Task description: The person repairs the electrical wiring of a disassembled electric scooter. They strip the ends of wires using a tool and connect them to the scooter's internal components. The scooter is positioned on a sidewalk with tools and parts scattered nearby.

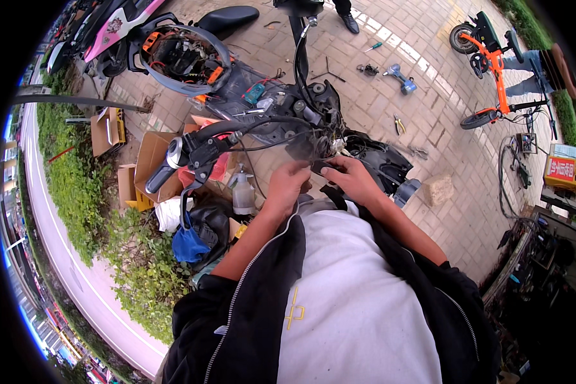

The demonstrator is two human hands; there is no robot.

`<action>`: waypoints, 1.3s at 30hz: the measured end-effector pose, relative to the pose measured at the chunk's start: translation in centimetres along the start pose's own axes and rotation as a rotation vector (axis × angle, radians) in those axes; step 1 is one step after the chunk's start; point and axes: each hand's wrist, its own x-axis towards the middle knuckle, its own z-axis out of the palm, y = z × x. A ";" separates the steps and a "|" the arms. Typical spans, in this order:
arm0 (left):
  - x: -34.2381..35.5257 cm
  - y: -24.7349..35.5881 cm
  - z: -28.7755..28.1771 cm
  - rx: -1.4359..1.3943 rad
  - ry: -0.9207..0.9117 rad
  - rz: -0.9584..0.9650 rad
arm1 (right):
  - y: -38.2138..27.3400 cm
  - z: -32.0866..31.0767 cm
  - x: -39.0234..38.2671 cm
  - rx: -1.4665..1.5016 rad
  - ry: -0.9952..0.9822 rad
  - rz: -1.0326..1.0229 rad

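My left hand (289,182) and my right hand (351,179) meet in front of my body, fingers pinched. Between them is a small flat black piece (317,168), partly covered by the fingers; its exact kind is hard to tell. Just beyond the hands stands a partly stripped electric scooter. Bare wiring (331,144) shows at its front, close to my fingertips. To the left, its handlebar grip (163,171) points toward me. A teal multimeter (255,94) lies on the footboard, and the seat compartment (184,56) is uncovered.
On the paving at right lie a blue cordless drill (400,79), pliers (399,125), a screwdriver (373,47), a three-way wrench (328,70) and a stone block (438,190). At left are cardboard boxes (152,157) and a spray bottle (242,192). A person stands by an orange bike (498,70).
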 end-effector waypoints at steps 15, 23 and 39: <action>0.2 0.3 0.1 0.076 0.019 -0.009 | 0.1 -0.4 -0.2 0.213 -0.025 0.124; 0.7 0.4 0.4 0.225 0.024 0.023 | -0.3 -0.4 -0.7 0.129 -0.015 0.091; 0.7 0.0 0.2 -0.018 0.032 -0.084 | 0.3 -0.3 -0.3 0.741 -0.097 0.391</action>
